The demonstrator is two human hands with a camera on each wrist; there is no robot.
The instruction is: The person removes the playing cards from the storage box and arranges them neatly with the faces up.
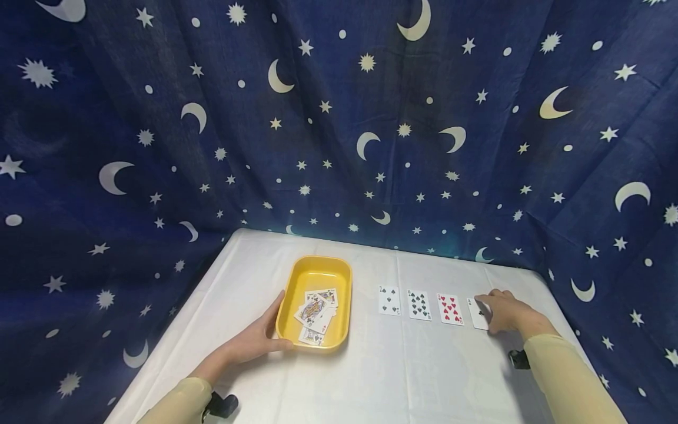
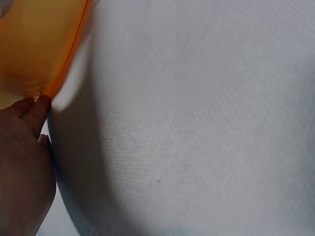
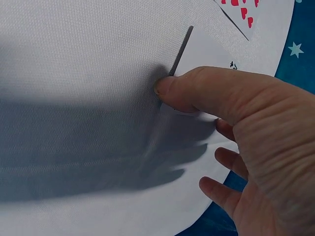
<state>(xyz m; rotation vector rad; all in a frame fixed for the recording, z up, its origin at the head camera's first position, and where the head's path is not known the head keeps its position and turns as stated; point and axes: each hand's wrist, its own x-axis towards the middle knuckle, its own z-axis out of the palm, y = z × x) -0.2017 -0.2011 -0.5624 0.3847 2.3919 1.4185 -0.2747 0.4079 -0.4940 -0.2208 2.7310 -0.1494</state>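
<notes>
My left hand [image 1: 254, 338] holds the near left corner of a yellow tray [image 1: 344, 306], its fingers along the left wall and its thumb at the front rim. In the left wrist view, fingertips [image 2: 42, 105] meet the tray's side. Several loose playing cards [image 1: 318, 312], some of them face cards, lie inside the tray. At the right end of a row of cards, my right hand [image 1: 508, 312] pinches a white playing card [image 1: 477, 315] with black marks. The right wrist view shows the thumb [image 3: 177, 93] across this card's edge; the index fingertip is mostly hidden.
Left of the pinched card, a red hearts card [image 1: 451, 309], a black spades card [image 1: 419, 305] and another spades card [image 1: 389, 301] lie face up in a row. The white-covered table [image 1: 360, 388] meets a dark blue curtain [image 1: 339, 147] with moons and stars.
</notes>
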